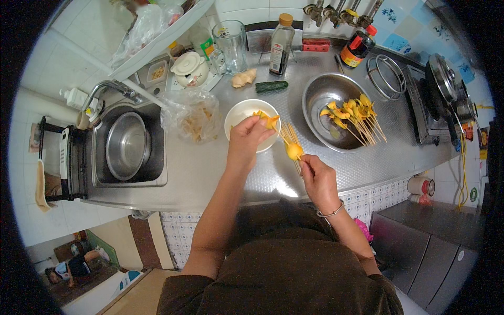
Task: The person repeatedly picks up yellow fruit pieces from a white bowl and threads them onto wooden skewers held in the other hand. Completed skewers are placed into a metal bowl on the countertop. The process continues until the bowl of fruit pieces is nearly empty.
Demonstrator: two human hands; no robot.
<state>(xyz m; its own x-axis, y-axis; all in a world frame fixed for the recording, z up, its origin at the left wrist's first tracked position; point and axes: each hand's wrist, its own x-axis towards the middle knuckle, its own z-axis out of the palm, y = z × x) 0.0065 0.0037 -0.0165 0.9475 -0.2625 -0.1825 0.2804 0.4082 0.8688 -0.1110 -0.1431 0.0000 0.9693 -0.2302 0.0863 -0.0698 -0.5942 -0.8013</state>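
Observation:
My right hand (318, 180) grips the lower end of a wooden skewer that carries a piece of yellow-orange food (294, 151). Over a white bowl (232, 112), my left hand (249, 133) pinches another yellow-orange slice (271, 121) at the skewer's far end. Whether the tip has pierced that slice is hard to make out. A bunch of bare wooden skewers (290, 133) lies on the steel counter under the held one. Right of it, a steel basin (315, 102) holds many finished-looking skewers of yellow slices (350, 110), sticks leaning over its rim.
Behind the bowl lie a cucumber piece (271, 86) and ginger root (244, 78), near a sauce bottle (281, 47) and a glass mug (230, 47). A plastic bag (193, 114) sits beside the sink (157, 173). A gas stove (427, 114) stands at right. A person (76, 267) is visible lower left.

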